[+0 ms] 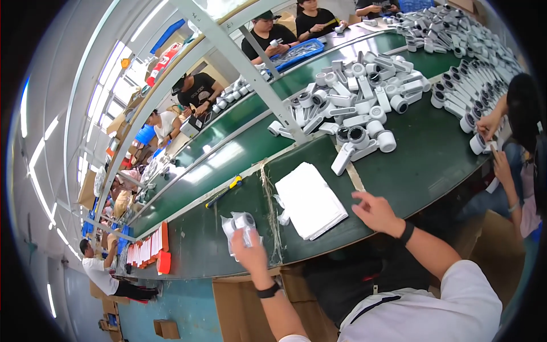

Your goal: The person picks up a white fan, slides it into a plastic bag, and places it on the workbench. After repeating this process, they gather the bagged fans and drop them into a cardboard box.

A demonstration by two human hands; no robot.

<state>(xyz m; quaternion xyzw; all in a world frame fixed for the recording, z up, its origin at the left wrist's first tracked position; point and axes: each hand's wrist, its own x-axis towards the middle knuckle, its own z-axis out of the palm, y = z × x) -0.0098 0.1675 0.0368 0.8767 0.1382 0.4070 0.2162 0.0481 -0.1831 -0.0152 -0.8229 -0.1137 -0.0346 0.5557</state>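
While the left hand [252, 253] covers part of the bagged device [244, 220]: gripping the hard body through the loose film would likely hold it steadiest.
Left fingers: at the device's near side, blurred; cannot tell whether clamped or only touching.
Bagged device: over the counter [195, 236], left of the white stack [310, 200].
Right hand [378, 213]: fingers apart, holding nothing, just right of the stack.

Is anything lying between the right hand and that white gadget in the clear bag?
Yes, the white stack lies on the table between the right hand and the bagged gadget; nothing visible separates the left hand from it.
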